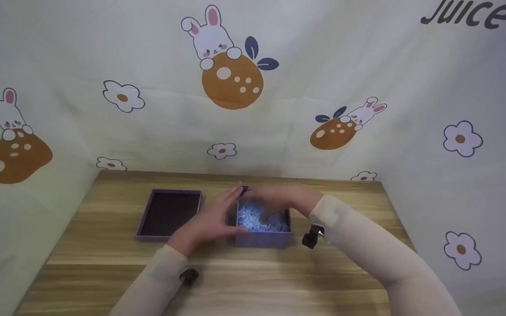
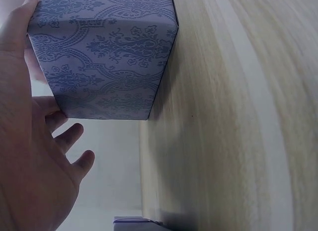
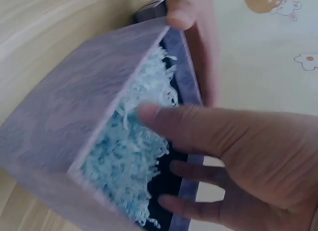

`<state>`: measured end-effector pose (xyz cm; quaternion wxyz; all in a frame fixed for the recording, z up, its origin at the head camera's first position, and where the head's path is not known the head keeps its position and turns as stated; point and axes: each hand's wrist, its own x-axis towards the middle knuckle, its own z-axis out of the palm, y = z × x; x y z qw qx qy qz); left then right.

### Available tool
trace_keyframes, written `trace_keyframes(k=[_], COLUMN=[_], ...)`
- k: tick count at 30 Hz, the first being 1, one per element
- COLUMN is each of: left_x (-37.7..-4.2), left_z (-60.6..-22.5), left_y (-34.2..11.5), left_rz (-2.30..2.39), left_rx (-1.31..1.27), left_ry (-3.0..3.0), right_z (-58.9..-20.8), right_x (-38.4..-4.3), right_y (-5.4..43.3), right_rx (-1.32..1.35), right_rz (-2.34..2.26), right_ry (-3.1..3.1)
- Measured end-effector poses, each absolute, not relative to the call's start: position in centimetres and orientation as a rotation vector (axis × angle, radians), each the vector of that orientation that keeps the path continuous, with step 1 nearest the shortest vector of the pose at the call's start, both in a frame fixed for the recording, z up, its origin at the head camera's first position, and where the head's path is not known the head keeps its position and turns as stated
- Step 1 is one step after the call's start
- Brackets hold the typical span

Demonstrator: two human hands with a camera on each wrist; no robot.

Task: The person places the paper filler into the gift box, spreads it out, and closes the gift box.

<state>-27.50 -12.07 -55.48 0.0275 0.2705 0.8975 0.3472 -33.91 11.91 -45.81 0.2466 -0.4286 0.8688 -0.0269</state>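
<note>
A lavender box [image 1: 264, 240] with a damask-like pattern stands uncovered on the table, filled with pale blue shredded paper [image 3: 126, 151]. My left hand [image 1: 209, 221] holds the box at its left side, thumb by the near rim and fingertips toward the far corner. Some of its fingers hang free of the wall in the left wrist view. Reaching over from the right, my right hand [image 1: 281, 197] has its fingers spread inside the opening. Its thumb touches the shredded paper in the right wrist view, where the hand is slightly blurred. I see nothing gripped in it.
Left of the box lies a shallow lid-like tray [image 1: 171, 215] with a dark inside and purple rim. The wood-grain table [image 1: 244, 281] ends at a pale curtain [image 1: 156, 131] printed with rabbits, oranges and flowers, hanging behind and on both sides.
</note>
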Motion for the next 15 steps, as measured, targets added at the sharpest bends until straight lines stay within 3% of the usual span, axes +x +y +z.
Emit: trace_keyframes(k=[9,15], left_x=[-27.7,-27.7], left_z=[-55.4,-55.5], left_y=[-12.4,-12.2], left_rz=[1.052,1.066], left_rx=[0.873,0.884], left_ry=[2.777,2.777], right_z=[-50.2,-49.6], right_x=[-34.6,-33.8], right_y=[10.1,11.1], right_rx=[-1.273,-1.311], right_rz=[0.086,0.065], right_ry=[2.478,2.517])
